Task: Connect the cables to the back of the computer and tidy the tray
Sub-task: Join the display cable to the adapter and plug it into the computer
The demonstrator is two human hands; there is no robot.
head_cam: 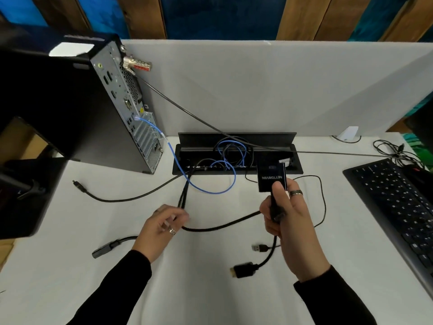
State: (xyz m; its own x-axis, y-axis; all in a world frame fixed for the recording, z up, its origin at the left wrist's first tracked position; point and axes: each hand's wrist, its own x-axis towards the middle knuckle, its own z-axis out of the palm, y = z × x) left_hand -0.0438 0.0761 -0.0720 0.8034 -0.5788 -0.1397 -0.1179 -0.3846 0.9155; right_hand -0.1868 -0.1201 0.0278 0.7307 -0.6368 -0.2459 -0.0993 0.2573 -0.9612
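HDMI plug [243, 269] on desk | tray [236, 171] — blue cable [230, 152], black cables coiled inside

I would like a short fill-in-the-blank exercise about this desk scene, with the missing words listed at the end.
1. The right hand holds a small black adapter box with white ____ on it.
2. The thin ____ network cable is plugged into the back of the black tower computer.
3. The left hand pinches a thick black cable lying on the ____ table.
4. A black keyboard lies at the ____ edge of the view.

Missing words: lettering; blue; white; right
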